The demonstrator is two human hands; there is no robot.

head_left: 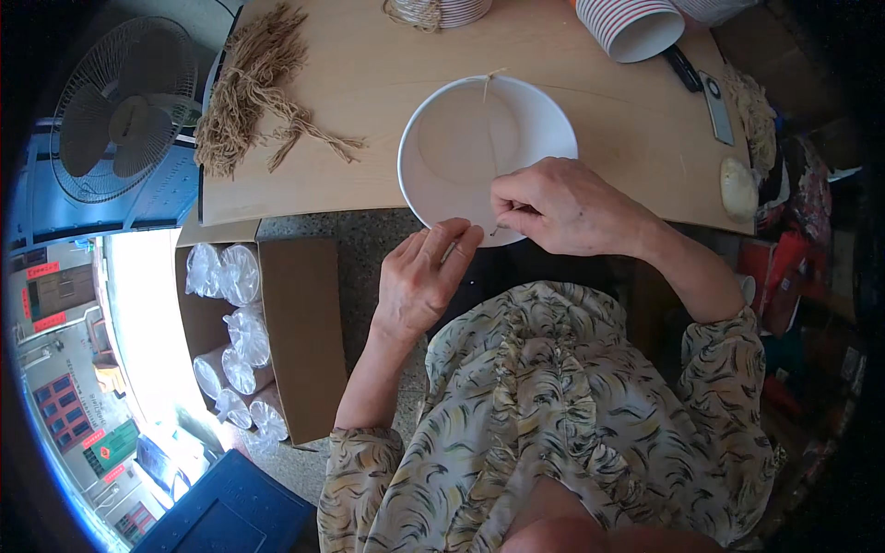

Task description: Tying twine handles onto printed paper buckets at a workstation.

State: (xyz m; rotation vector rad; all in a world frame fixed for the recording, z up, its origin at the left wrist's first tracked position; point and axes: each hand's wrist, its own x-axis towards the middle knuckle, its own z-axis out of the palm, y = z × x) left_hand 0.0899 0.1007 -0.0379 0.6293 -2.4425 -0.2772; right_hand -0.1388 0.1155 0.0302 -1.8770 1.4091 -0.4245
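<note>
A wooden counter (645, 157) carries an open-mouthed white bucket (542, 129) at its near edge and, farther left, a heap of tan cords (247, 90). The left hand (419, 275) is at the near rim, though whether its bent fingers grip anything I cannot tell; the right hand (576, 212) has its fingers closed on a thin string (490, 134) running from the far rim

a wooden table (359, 83) over speckled floor (367, 249), bright daylight (147, 318) at left
</note>
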